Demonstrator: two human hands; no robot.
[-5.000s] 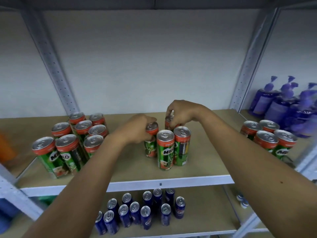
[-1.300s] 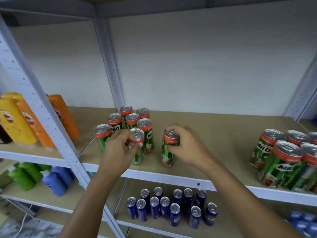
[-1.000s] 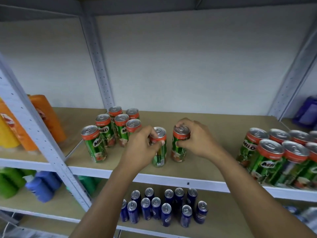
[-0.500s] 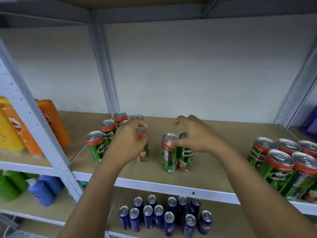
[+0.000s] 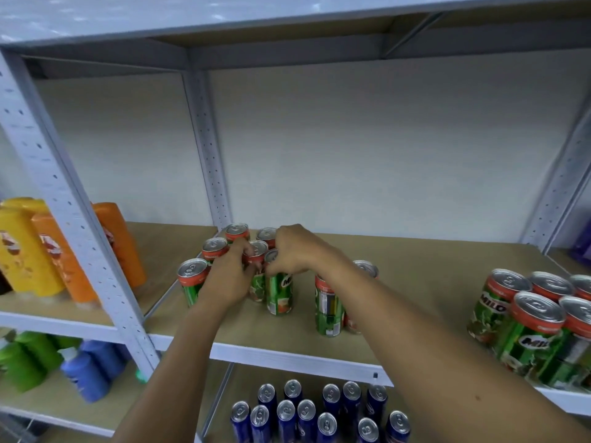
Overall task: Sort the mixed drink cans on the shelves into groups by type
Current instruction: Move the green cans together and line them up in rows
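Note:
Green Milo cans with red tops stand on the wooden shelf in three lots. A left cluster sits by the back post, two cans stand in the middle, and a right cluster is at the shelf's end. My left hand curls round a Milo can at the front of the left cluster. My right hand grips the top of the neighbouring Milo can. The two held cans touch each other. Blue cans stand grouped on the shelf below.
Grey perforated uprights frame the bays. Yellow and orange bottles fill the bay on the left, with green and blue bottles under them. A white wall closes the back. Another shelf board runs overhead.
My right hand let go of the two middle cans and moved left to a can at the left cluster. My left hand stays at that cluster, holding a can beside it.

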